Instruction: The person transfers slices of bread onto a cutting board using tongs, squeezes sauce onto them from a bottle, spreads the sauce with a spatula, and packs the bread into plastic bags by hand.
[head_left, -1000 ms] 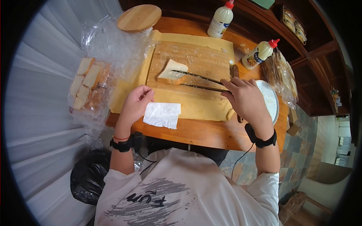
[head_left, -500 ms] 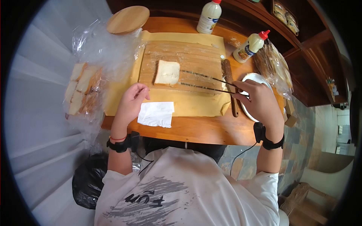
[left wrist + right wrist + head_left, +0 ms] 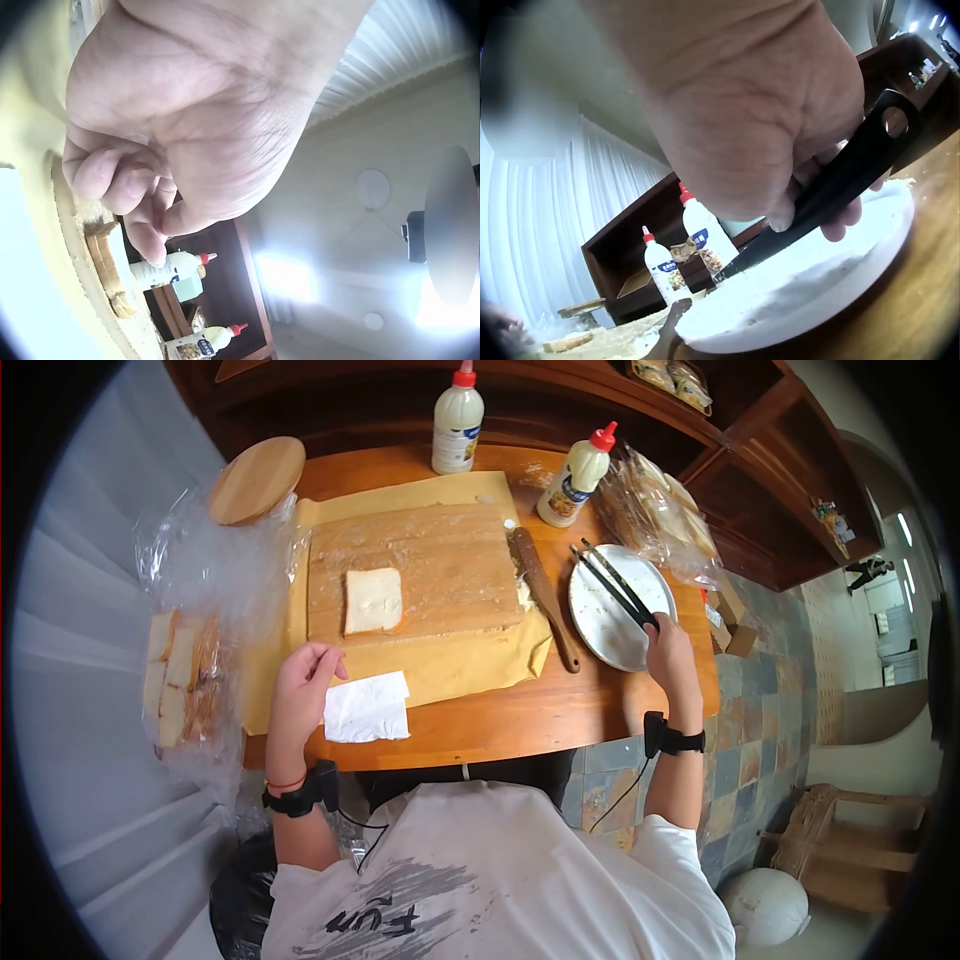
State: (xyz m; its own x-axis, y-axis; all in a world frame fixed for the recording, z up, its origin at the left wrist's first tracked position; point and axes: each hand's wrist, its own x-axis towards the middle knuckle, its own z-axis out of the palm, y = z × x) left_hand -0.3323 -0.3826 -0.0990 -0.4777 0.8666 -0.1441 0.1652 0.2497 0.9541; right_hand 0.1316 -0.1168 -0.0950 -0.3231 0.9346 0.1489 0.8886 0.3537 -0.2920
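A slice of white bread (image 3: 374, 601) lies flat on the wooden board (image 3: 450, 575). My right hand (image 3: 674, 657) grips black tongs (image 3: 622, 588), whose arms stretch over the round white plate (image 3: 590, 625). The right wrist view shows the end of the tongs, with a hole through it, jutting past the curled fingers. Just below the board's near left corner, my left hand (image 3: 300, 695) hangs loosely curled with nothing in it, beside a white paper napkin (image 3: 367, 708). Between board and plate lies a spatula-like tool with a brown wooden handle (image 3: 546, 595).
Two red-capped sauce bottles, one (image 3: 458, 428) at the back edge and another (image 3: 573, 482) nearer the plate, stand behind the board. Bagged bread (image 3: 180, 680) lies at the left, and another plastic bag (image 3: 660, 510) at the right. A round wooden board (image 3: 257, 480) sits back left.
The tongs have let go of the bread slice, which was tilted and now lies flat on the board. My right hand has carried them rightward to the plate. The left hand stays by the napkin.
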